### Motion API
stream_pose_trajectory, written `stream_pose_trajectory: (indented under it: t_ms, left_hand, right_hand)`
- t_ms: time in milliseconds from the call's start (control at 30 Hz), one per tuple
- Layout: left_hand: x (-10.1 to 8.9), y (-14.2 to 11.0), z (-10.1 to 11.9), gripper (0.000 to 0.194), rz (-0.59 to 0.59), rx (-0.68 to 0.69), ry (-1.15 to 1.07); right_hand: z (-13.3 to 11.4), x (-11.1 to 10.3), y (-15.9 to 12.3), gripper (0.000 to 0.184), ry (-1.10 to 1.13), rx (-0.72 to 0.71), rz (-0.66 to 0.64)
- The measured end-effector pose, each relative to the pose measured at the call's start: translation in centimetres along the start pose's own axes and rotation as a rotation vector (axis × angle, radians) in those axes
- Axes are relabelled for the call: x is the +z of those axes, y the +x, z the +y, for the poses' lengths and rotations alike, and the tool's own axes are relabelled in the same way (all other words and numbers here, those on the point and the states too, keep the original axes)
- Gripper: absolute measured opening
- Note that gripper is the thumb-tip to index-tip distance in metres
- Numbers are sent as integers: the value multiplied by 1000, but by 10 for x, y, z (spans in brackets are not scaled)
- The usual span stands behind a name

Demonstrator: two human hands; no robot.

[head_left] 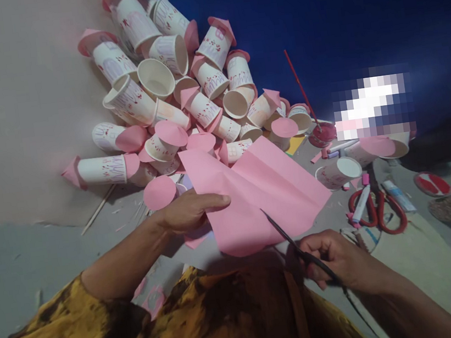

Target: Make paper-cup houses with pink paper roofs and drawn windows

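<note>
My left hand (191, 209) grips the left side of a creased pink paper sheet (261, 186), its thumb on top and the other fingers hidden beneath. In my right hand (331, 257) is a pair of dark scissors (281, 231), held by the handles. One blade lies over the sheet's lower edge and points toward its middle; the other blade is mostly out of sight under the paper. Just beyond the sheet lies a pile of decorated paper cups (201, 108), many topped with pink paper cones.
Right of the sheet lie red-handled scissors (394, 219), a marker (361, 205) and a paper cup (339, 173). A red brush (301, 89) leans in a small red pot (323, 134). A thin stick (98, 209) rests at the left. Pink scraps (155, 300) lie near my left forearm.
</note>
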State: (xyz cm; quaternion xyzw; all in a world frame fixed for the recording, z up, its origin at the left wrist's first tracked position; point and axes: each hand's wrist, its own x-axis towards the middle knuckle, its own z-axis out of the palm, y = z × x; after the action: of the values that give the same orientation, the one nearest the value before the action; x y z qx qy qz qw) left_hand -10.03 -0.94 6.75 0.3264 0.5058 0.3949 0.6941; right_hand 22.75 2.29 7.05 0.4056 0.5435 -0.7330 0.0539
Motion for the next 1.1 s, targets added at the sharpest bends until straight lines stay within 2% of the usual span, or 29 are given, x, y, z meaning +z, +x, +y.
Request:
stream_pose_trajectory:
  t_ms: [133, 267, 600, 800, 967, 1100]
  left_hand:
    - [2, -1, 3, 21, 3, -92, 4]
    - [7, -1, 11, 23, 11, -116, 49]
    - [20, -4, 33, 19, -80, -83, 87]
    - [23, -2, 39, 18, -109, -99, 79]
    - [23, -1, 40, 18, -83, -117, 87]
    - [25, -1, 46, 13, -69, -118, 126]
  right_hand:
    - [1, -1, 1, 30, -16, 3, 11]
    - [0, -1, 0, 27, -10, 8, 15]
    - [-5, -1, -1, 22, -46, -17, 17]
    - [-5, -2, -1, 21, -62, -4, 42]
    - [-6, -2, -3, 25, -55, 4, 48]
    - [-10, -1, -7, 36, -53, 12, 30]
